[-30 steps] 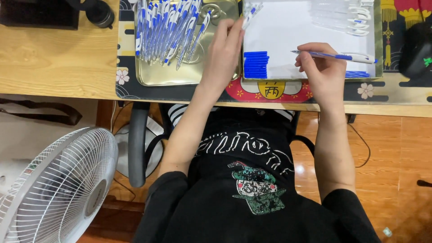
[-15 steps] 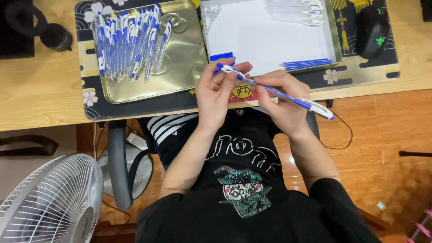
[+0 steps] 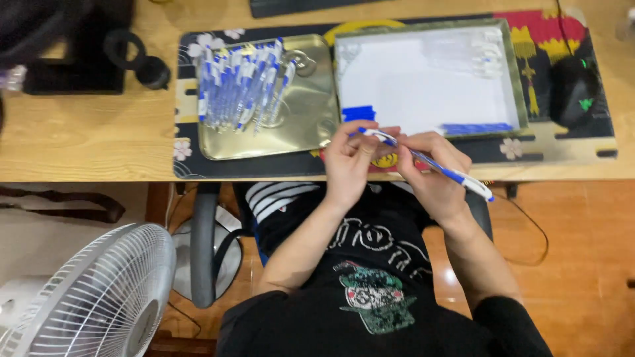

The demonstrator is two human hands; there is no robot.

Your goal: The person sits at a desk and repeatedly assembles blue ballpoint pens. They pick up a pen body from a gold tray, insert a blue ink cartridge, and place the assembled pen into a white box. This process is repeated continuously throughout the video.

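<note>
Pinching the slim blue-and-white plastic pen (image 3: 426, 160) between them, left hand (image 3: 349, 162) and right hand (image 3: 433, 175) are steadying it near the far gold metal tray (image 3: 311, 125) of finished pens (image 3: 241, 82).

Clear tray parts (image 3: 471, 53) perhaps blurred

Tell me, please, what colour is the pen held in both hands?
The pen is blue and white, seen best in the head view.
</note>
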